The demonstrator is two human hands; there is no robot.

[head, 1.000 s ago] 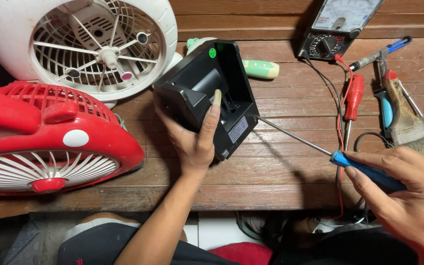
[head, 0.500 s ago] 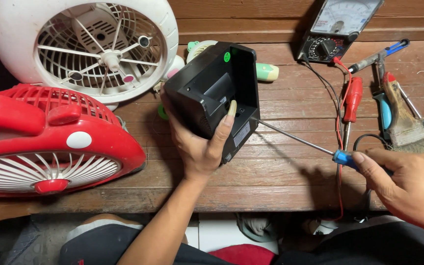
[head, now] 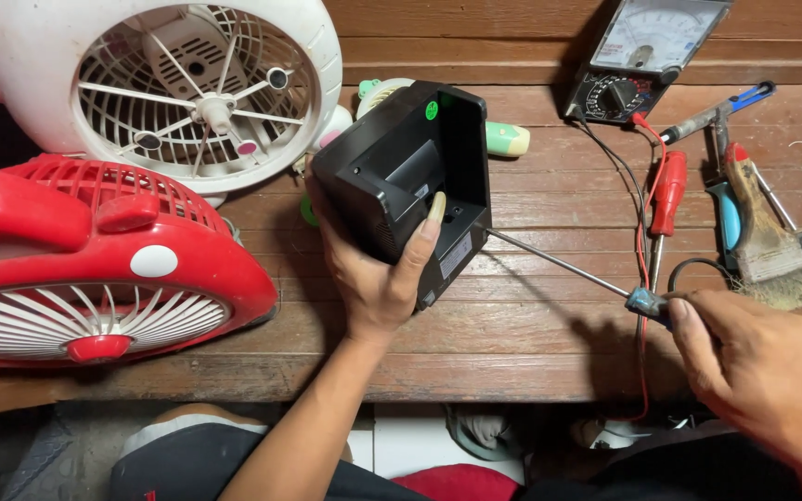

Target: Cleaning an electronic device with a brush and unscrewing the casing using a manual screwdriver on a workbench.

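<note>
The left hand (head: 378,278) grips the tilted black box (head: 406,181), the right hand (head: 758,366) grips the long screwdriver (head: 559,264), whose thin tip at 3 o'clock of the box could slip and poke the fingers (head: 431,218).

Two fans (head: 169,93), one multimeter (head: 647,60)

black boxy plastic housing (head: 401,176): matt | long thin metal screwdriver shaft (head: 559,263): smooth | brown plank tabletop (head: 549,325): worn wood | rounded red plastic fan (head: 95,260): glossy
</note>
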